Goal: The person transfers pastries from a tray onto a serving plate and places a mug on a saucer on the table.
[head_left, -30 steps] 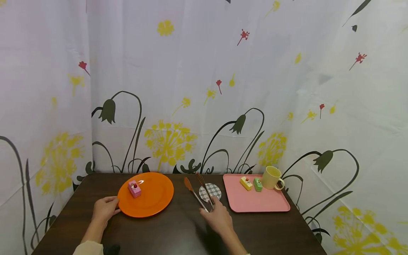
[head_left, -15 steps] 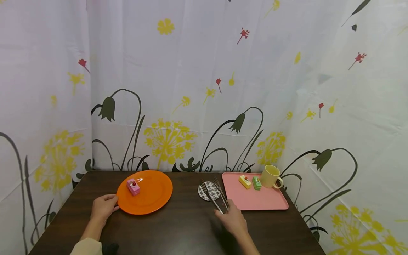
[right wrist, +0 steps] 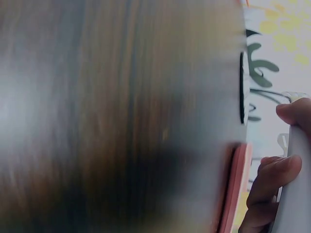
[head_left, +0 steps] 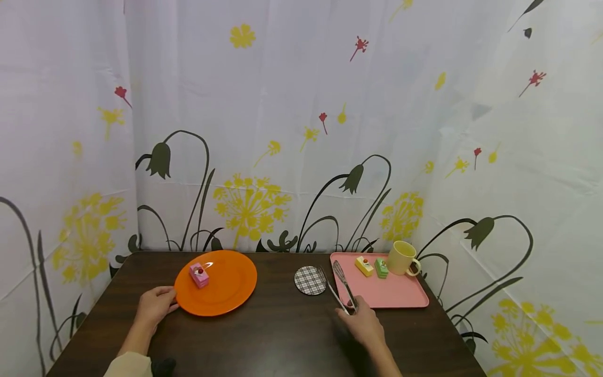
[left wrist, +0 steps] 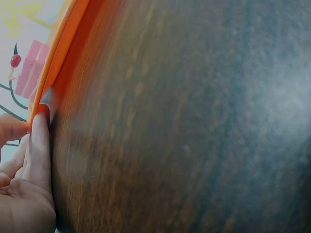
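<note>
My left hand (head_left: 155, 308) pinches the near-left rim of an orange plate (head_left: 231, 298), thumb above and fingers beneath in the left wrist view. A pink toy cake slice (head_left: 199, 275) with a red berry lies on that plate. In my right hand (head_left: 365, 324) is a pair of metal tongs (head_left: 343, 285), its two arms spread and nothing between their tips. One tip overlaps the left edge of a pink tray (head_left: 391, 296), the other a round checked coaster (head_left: 308, 281). Yellow (head_left: 364, 266) and green (head_left: 381, 268) cake slices sit on the tray.
A yellow mug (head_left: 402, 257) stands at the tray's back right corner, handle to the right. All of this is on a dark wooden table (head_left: 264, 345), with a flower-printed curtain (head_left: 282, 104) behind it.
My right hand has carried the tongs rightward, from left of and over the coaster to the tray's left edge. My left hand has stayed on the plate's rim.
</note>
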A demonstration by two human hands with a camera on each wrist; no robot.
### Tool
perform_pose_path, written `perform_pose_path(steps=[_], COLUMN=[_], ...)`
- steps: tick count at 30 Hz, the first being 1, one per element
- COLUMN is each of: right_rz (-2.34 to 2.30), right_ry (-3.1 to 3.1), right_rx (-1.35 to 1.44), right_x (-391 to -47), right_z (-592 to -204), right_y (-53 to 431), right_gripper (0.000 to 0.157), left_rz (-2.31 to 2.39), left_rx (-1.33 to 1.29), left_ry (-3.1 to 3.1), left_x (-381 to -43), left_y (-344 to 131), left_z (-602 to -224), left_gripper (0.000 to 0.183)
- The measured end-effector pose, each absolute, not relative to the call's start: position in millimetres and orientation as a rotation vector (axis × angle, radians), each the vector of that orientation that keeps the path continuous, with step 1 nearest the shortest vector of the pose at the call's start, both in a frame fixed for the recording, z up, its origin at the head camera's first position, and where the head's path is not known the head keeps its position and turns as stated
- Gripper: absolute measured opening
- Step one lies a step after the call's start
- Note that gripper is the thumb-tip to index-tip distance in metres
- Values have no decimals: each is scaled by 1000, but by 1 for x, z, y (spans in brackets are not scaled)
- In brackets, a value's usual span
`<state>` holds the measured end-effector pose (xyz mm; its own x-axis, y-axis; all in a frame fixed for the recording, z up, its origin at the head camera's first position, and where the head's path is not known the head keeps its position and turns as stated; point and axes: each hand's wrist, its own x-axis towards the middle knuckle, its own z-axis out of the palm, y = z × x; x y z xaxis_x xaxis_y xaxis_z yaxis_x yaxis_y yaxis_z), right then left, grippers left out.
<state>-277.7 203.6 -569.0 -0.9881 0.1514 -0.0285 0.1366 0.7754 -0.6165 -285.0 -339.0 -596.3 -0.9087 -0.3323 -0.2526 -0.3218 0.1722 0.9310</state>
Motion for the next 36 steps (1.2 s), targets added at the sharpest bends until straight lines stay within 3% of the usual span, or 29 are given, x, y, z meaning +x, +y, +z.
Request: perform_pose_path(steps=[15,36], right_rz=[951,907], right_ry=[-2972,-2992], right_rx=[-430,-500], right_x=[-293,-309], right_z=[-565,-564], right_y=[260,297], right_gripper=[65,67], left_rz=[-1902,-1939], left_rx=[702,700], left_ry=[-2387,-2415], left_x=[-289,-290], left_y=[-341,-343], left_z=[-597,-597], left_gripper=[57,60])
